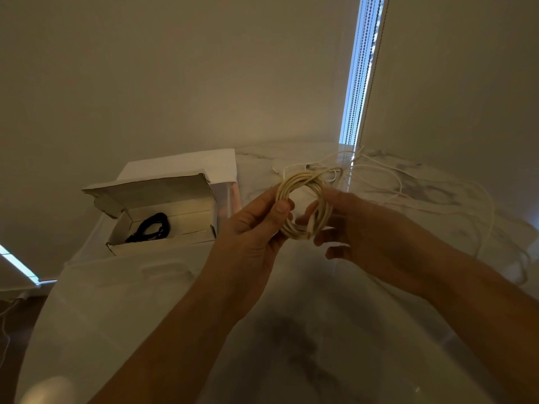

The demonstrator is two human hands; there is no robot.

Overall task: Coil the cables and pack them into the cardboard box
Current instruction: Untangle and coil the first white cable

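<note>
Cables are the matter at hand: a cream-white coil of several round loops sits just above centre of the view, held up over the table between both hands. The left hand comes in from 7 o'clock; its thumb presses the coil's left side at about 9 o'clock on the ring, with the other fingers wrapped behind it, so this hand is closed on the loops. The right hand comes in from 4 o'clock; its thumb lies over the ring's right side at 3 o'clock and the fingertips curl under the bottom of the ring, closed loosely around the strands.

Beyond the coil, from 12 to 3 o'clock of it, loose white cable trails in slack curves over the marbled table; a strand at the coil's top appears to run on into this tangle.

At 9 o'clock of the hands, well apart from them, stands the cardboard box, its lid flap raised toward the back. Inside it lies a coiled black cable, toward the left half. A white sheet or flat pack lies behind the box, touching it or nearly so.
</note>
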